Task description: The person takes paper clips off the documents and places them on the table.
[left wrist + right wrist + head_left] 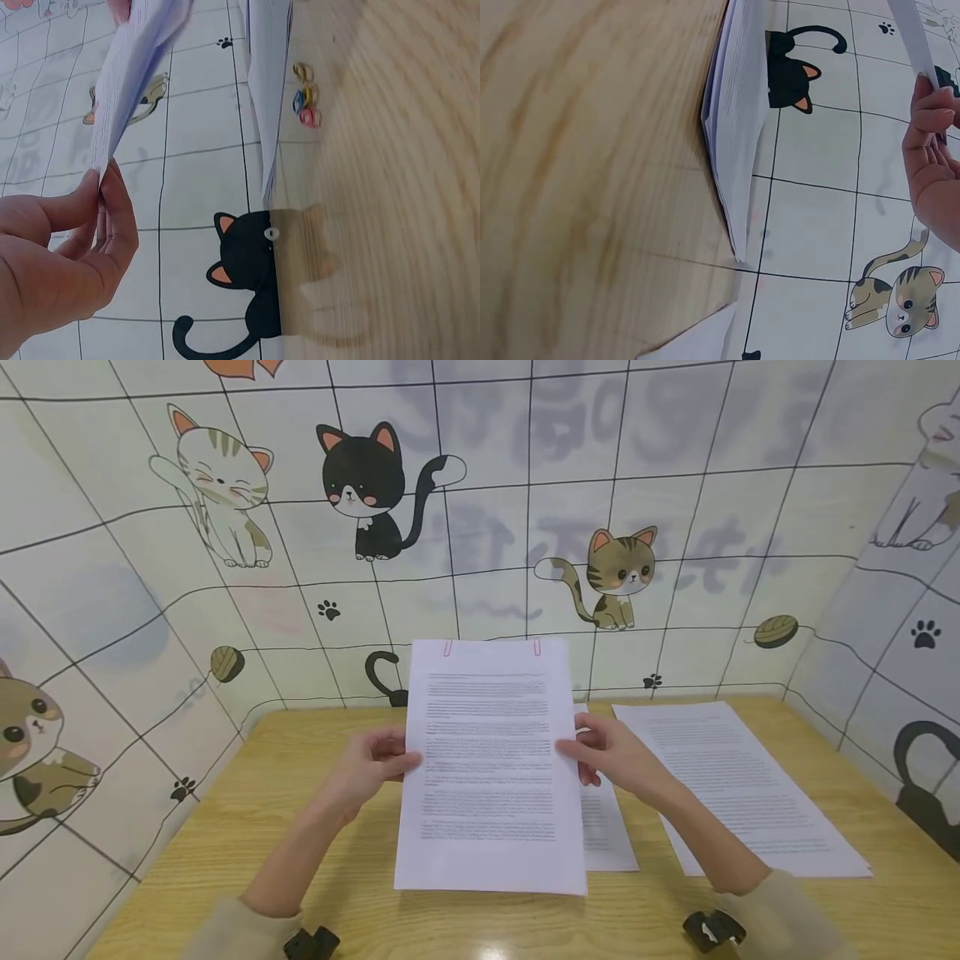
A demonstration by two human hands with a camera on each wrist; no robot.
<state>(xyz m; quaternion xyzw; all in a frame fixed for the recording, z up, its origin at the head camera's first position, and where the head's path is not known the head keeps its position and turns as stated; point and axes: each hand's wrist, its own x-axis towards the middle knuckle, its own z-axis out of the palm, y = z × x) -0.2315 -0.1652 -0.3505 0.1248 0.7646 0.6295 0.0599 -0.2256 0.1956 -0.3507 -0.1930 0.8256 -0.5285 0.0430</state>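
Observation:
Both hands hold up a stack of printed sheets [489, 760] by its side edges, tilted up above the table. Two pink paper clips [447, 648] sit on its top edge, one toward each side. My left hand [371, 764] pinches the left edge between thumb and fingers, and the left wrist view shows the same pinch on the sheets [120, 90]. On the opposite edge, my right hand [611, 753] pinches with its thumb in front and fingers behind. A second paper stack [609, 835] lies on the table, partly hidden behind the held one.
Another printed stack [738, 785] lies at the right of the wooden table [300, 810]. Small yellow, blue and pink items [306, 97] rest on the table in the left wrist view; their kind is unclear. A cat-patterned wall covering [487, 535] encloses the back and sides.

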